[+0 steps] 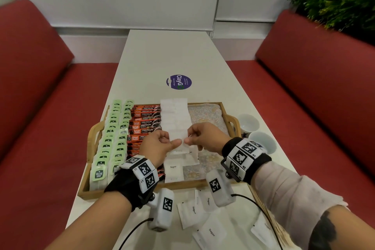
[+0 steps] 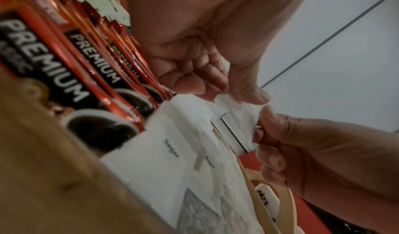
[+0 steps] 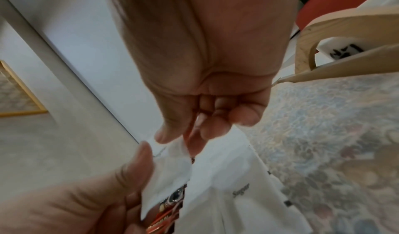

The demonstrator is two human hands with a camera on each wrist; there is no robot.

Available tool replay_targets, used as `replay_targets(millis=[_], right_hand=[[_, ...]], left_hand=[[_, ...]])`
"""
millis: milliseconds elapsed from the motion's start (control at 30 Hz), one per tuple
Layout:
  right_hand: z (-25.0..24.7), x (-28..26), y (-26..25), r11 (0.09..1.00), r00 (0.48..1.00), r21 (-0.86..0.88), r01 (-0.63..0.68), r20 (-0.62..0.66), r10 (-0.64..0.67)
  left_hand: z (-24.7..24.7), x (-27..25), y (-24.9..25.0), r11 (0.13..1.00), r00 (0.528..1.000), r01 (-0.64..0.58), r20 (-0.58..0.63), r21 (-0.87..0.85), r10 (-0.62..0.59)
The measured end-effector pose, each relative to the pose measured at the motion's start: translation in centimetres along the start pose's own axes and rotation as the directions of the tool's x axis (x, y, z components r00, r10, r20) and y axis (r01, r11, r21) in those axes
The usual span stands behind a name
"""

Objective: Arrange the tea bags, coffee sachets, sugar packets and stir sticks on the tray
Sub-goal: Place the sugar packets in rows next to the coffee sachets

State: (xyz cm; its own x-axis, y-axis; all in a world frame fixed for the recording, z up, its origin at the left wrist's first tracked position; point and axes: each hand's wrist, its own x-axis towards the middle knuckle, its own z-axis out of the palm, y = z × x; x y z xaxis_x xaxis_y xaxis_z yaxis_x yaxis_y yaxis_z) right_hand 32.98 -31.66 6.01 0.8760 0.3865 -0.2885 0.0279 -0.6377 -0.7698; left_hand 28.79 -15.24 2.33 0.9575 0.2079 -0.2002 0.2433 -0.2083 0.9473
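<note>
The left hand (image 1: 160,144) and right hand (image 1: 205,138) are pinching one flat white paper sugar packet (image 1: 178,135) above the wooden tray (image 1: 92,142), best lowered level, overlapping the white row (image 1: 175,115) evenly

White sugar packet (image 1: 179,136) pinched over wooden tray (image 1: 92,144); tea bags (image 1: 110,138), coffee sachets (image 1: 145,124) in rows; loose packets (image 1: 203,209) on bench.

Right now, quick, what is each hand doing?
Left hand: closed, pinching the left edge of a white sugar packet.
Right hand: closed, pinching the same sugar packet's right edge, over the tray.
</note>
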Motion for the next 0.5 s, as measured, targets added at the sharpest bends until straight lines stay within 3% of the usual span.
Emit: replay_targets(millis=[167, 500], right_hand=[[-0.2, -0.6, 0.9, 0.998, 0.998, -0.044, -0.053, -0.023, 0.052], [1.2, -0.8, 3.1, 0.955, 0.970, -0.171, -0.242, -0.008, 0.244]], left_hand=[[0.6, -0.6, 0.2, 1.000, 1.000, 0.004, 0.029, -0.012, -0.004], [0.4, -0.7, -0.4, 0.998, 0.996, -0.045, -0.078, 0.053, 0.049]])
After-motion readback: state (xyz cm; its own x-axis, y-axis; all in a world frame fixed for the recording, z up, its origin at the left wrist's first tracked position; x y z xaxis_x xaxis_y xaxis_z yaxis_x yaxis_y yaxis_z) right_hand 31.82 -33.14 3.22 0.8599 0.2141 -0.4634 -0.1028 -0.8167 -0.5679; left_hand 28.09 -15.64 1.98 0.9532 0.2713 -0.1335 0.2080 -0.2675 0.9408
